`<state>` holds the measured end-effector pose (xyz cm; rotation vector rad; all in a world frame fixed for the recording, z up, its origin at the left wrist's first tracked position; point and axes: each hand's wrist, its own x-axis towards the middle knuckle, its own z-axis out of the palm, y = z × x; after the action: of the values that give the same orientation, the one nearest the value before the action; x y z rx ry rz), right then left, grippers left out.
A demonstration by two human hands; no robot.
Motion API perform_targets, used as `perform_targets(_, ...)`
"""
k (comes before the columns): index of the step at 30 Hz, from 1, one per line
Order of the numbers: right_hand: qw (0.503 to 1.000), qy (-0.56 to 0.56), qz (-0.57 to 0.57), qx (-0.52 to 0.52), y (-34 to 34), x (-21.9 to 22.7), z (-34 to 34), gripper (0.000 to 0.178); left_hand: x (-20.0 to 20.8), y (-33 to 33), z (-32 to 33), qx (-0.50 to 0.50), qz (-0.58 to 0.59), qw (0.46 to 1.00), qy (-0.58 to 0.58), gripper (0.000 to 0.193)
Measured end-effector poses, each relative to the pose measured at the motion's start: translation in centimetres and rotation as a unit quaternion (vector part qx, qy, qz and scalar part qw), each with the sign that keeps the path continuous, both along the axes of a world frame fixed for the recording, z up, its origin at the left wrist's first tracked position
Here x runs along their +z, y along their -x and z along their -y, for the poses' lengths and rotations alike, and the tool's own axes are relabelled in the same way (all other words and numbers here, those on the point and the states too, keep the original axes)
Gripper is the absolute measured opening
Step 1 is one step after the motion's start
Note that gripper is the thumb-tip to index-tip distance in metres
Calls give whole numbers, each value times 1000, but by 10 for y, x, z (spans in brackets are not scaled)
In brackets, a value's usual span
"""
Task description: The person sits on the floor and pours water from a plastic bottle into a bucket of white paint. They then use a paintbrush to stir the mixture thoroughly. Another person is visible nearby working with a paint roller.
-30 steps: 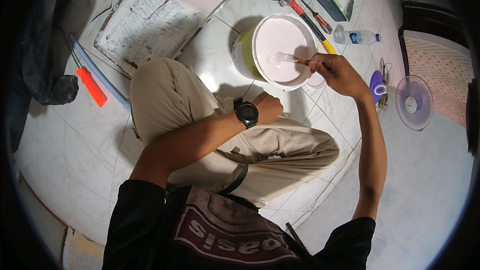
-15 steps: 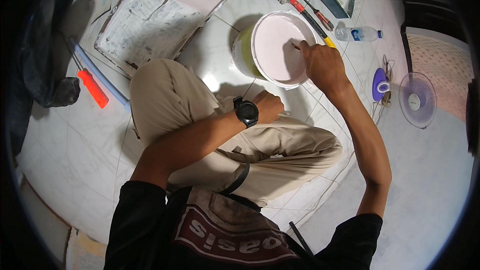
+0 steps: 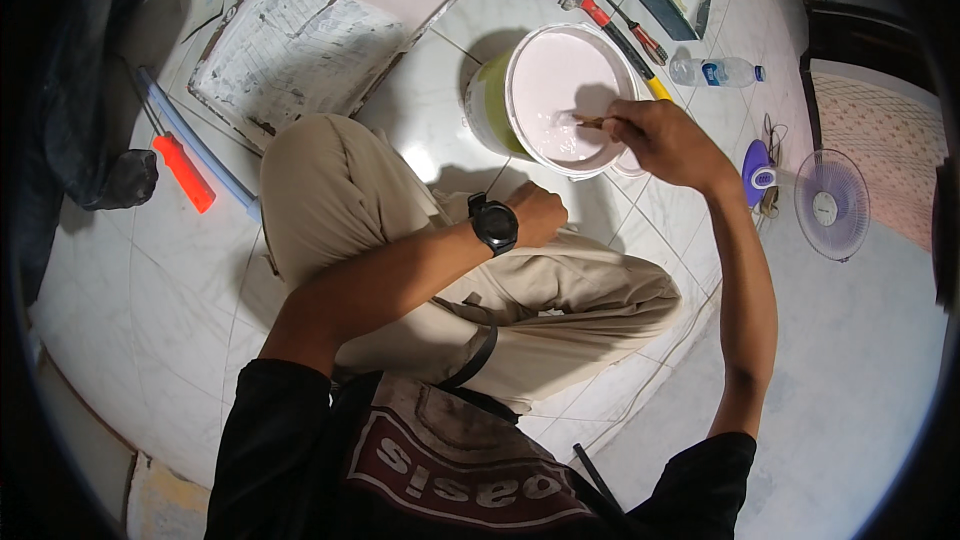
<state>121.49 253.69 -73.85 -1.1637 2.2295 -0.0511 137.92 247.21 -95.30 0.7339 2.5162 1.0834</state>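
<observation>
My right hand grips a thin brown stick over the right rim of a paint bucket. The stick's far end dips into the pale pink paint, where the surface is rippled and shiny. My left hand rests on my lap, fingers curled into a loose fist with nothing visible in it; a black watch is on that wrist. The bucket is white-rimmed with a green side and stands on the floor beyond my crossed legs.
A paint tray with pink paint lies at the far left. Nearby are an orange-handled screwdriver and a bluish tube. Right of the bucket lie a hammer, another screwdriver and a water bottle. A purple fan stands farther right.
My right hand has moved right and slightly toward me, with the stick now lying flatter across the paint. Ripples have appeared in the paint. My left hand stays put.
</observation>
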Motion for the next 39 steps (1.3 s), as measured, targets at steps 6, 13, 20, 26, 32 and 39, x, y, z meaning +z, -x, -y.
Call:
perform_targets(6,995,43,-78,-35,10,15,-4,12,-3,-1,1,5,4,1000,-4,30)
perform_targets(13,958,-79,-275,35,6,-21,-4,21,-1,-1,2,8,-5,1000,-4,30)
perform_targets(20,961,-111,-243,74,-15,-30,-4,18,-8,-2,0,15,-7,1000,-8,31)
perform_targets(26,985,-136,-93,48,-27,-10,12,20,-2,-3,3,12,-7,1000,-9,29)
perform_targets(32,1000,-7,20,-2,-6,-10,-6,19,-3,0,1,9,-2,1000,-7,28)
perform_targets(39,995,23,-80,-50,-4,27,-3,13,-4,-3,1,9,1,1000,-1,29)
